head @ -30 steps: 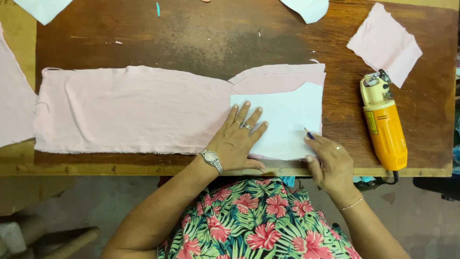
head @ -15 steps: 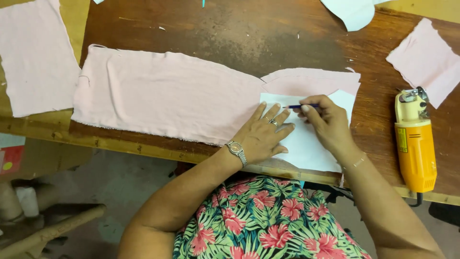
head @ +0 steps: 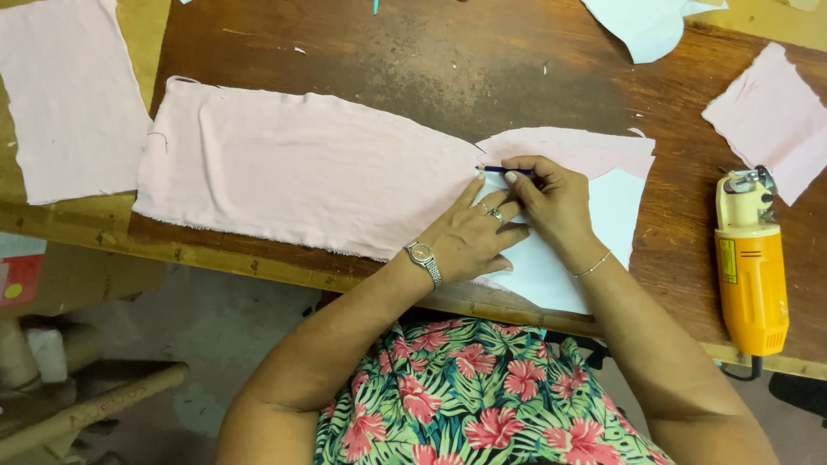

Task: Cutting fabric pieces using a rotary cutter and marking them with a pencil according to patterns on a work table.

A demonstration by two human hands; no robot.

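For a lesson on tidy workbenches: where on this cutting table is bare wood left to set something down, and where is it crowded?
Bare wood of the table lies beyond the long pink fabric, up to the pale blue scrap. A narrower strip runs between the white pattern piece and the yellow cutter. It is crowded where left hand and right hand, holding a pencil, meet.

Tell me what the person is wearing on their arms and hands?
The left hand has a silver wristwatch with a pinkish face and a ring on one finger. The right hand has a thin bracelet at the wrist. Both arms are bare, without sleeves.
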